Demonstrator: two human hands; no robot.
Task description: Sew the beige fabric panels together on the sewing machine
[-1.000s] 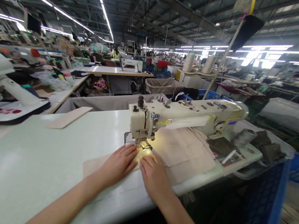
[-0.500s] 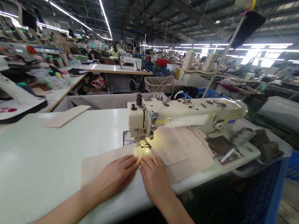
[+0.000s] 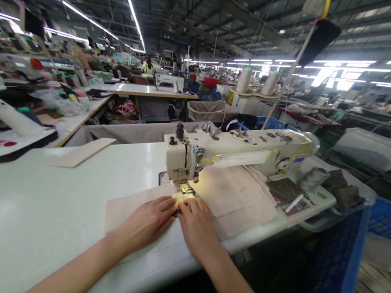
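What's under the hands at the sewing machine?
Beige fabric lies under the left hand and right hand, on the white table. The fabric beneath the palms is covered, so any seam or marking there cannot be seen.

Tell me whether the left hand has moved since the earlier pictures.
Yes: the left hand has shifted slightly toward the person and leftward, away from the sewing machine's presser foot.

Overhead LED strips (image 3: 129,11) give bright light; frame edges bow outward. A warm glow (image 3: 185,193) sits just ahead of the left hand (image 3: 145,223) and right hand (image 3: 199,226).
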